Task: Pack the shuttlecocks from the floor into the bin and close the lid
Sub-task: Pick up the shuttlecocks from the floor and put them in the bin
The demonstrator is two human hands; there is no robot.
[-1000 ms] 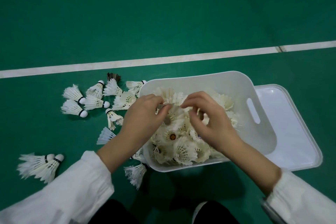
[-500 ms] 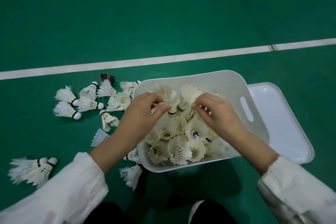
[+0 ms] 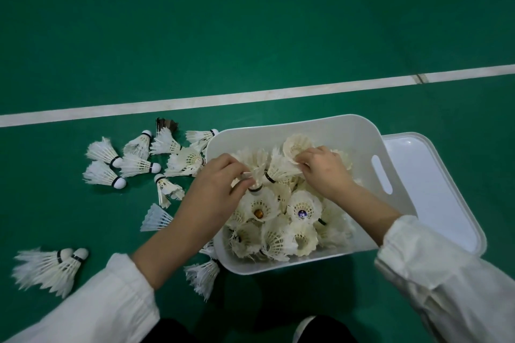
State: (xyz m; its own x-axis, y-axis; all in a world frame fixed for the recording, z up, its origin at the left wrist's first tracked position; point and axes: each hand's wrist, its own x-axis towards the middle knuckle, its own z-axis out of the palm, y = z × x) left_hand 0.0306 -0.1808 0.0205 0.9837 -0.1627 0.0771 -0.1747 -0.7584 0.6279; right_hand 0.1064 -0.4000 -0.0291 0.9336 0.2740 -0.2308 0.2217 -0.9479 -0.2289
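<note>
A white plastic bin [image 3: 328, 127] stands on the green floor, heaped with several white shuttlecocks [image 3: 278, 234]. Both my hands are inside it. My left hand [image 3: 217, 184] pinches an upright shuttlecock [image 3: 257, 167] near the bin's left side. My right hand [image 3: 324, 167] grips the feathers of another shuttlecock [image 3: 281, 167] at the bin's far middle. The white lid [image 3: 434, 189] lies flat on the floor under the bin's right side. Several loose shuttlecocks [image 3: 133, 161] lie on the floor to the left of the bin.
A stacked pair of shuttlecocks [image 3: 53, 267] lies at the lower left, one more [image 3: 203, 276] at the bin's near left corner. White court lines [image 3: 250, 97] cross the floor beyond the bin. A dark shoe tip [image 3: 309, 328] shows at the bottom edge.
Both hands have moved apart inside the bin, the right one further back. Each now holds a shuttlecock raised above the heap.
</note>
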